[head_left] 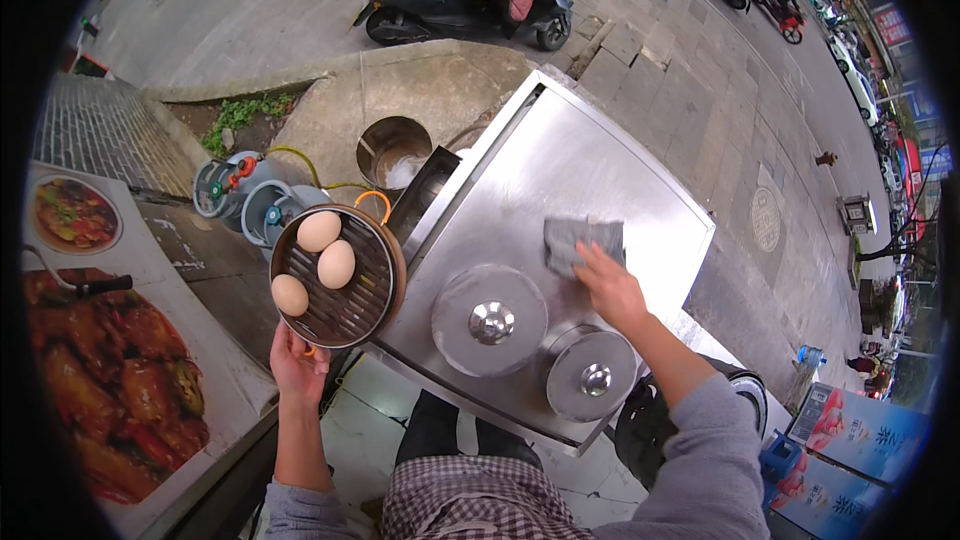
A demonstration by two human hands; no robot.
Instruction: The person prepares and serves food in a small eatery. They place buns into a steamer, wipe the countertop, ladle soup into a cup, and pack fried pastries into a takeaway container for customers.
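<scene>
My left hand (300,371) grips a round steamer basket (371,304) at its near side, where an orange handle partly shows. Three eggs (336,265) rest on its slatted base, and a second orange handle (375,202) stands at the far rim. The basket is at the left edge of a stainless steel worktop (517,172). With fingers spread, my right hand (611,289) lies on a folded grey cloth (562,251) against that top. Nearer me are a large round metal lid (457,315) and a smaller lidded pot (577,367), both with shiny knobs.
Gas cylinders (259,202) with a yellow hose stand left of the worktop, beside a metal bucket (394,150). A food-picture board (150,240) is at far left. Drink cartons (855,427) are stacked at lower right. Beyond the worktop stands a covered scooter (465,4).
</scene>
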